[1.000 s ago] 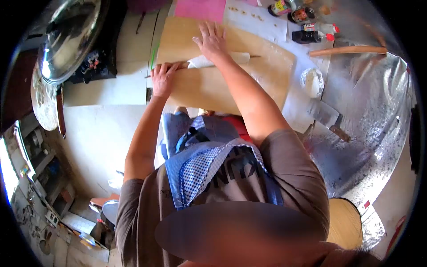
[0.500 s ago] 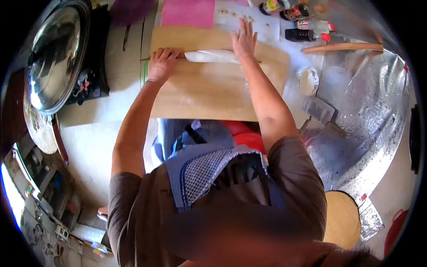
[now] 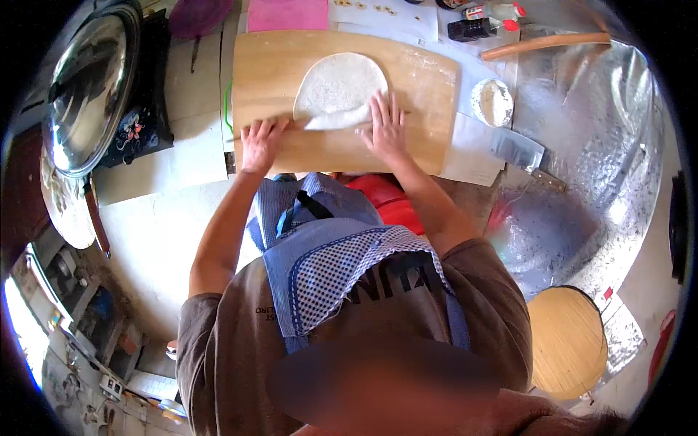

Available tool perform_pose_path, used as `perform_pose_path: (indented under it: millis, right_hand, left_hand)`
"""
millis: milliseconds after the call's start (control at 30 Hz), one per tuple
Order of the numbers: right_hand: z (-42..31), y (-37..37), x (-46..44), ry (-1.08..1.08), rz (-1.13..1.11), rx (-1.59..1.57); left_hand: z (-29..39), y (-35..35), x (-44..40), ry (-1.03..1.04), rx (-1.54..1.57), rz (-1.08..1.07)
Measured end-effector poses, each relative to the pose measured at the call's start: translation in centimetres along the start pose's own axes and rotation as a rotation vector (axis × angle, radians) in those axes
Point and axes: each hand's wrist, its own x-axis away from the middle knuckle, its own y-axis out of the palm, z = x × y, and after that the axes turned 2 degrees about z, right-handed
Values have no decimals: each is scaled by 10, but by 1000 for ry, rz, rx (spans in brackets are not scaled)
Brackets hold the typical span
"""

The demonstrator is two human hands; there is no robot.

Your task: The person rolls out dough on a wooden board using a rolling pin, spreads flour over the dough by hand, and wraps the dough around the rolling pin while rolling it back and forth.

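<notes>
Pale flooring (image 3: 149,254) is noted at left. Cluttered shelving (image 3: 102,312) is observed at lower left; glaring light is admitted at the left edge. Foil sheeting (image 3: 618,174) is spread at right.

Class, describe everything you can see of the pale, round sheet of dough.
The pale, round sheet of dough looks thin, soft and faintly speckled. It lies mostly flat on the light-brown wooden board, near edge apparently wrapped around a slim brown rolling pin. The bare right hand touches its right side; the bare left hand rests on the pin.

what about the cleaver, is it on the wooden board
No, the cleaver lies to the right of the wooden board, near the white bowl.
</notes>
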Motion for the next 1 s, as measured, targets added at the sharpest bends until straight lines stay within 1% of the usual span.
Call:
perform_pose_path:
  millis: [33,67,133,233,333,400,433,467,533,600,633,667,700,733,800,833,900,967,1000]
  right_hand:
    - [-4,-6,16,-55,2,-30]
    - [-6,-11,30,-58,8,-28]
    - [-8,-21,53,-118,-68,-25]
    - [-6,-29,82,-171,-75,-40]
    - [7,-32,105,-195,-90,-74]
    - [16,-33,112,-212,-126,-163]
    - [21,-33,108,-159,-42,-234]
    - [28,-29,100,-114,137,-343]
    - [37,-23,69,86,394,-406]
    - [42,-12,34,406,494,-559]
    - [43,-8,19,404,494,-559]
    - [42,-3,5,509,305,-456]
    - [39,-1,-2,609,115,-349]
    - [33,0,-4,609,115,-349]
    - [23,0,-7,443,87,-167]
    - [22,-4,-11,584,-44,-316]
    - [19,-7,-16,545,-84,-333]
    - [16,-4,-19,509,-122,-351]
    - [6,-7,-22,743,-50,-933]
  left_hand:
    - [7,1,13,-15,-2,14]
    - [12,1,27,-21,2,12]
    - [26,3,53,-57,40,1]
    - [48,0,89,-93,63,-38]
    - [75,-6,119,-124,71,-186]
    - [89,-5,132,-124,110,-207]
    - [96,-2,137,-169,170,-207]
    - [101,3,140,-214,229,-203]
    - [117,-5,130,-260,287,-183]
    - [130,-7,112,-383,447,-146]
    - [133,-1,103,-396,471,-105]
    - [137,3,93,-395,471,-103]
    - [141,7,82,-476,516,-104]
    - [145,9,74,-558,562,-106]
    - [150,13,66,-607,556,-115]
    - [151,17,66,-610,559,-100]
    - [152,20,67,-620,561,-80]
    - [153,21,71,-565,531,-71]
    - [154,20,72,-573,531,-64]
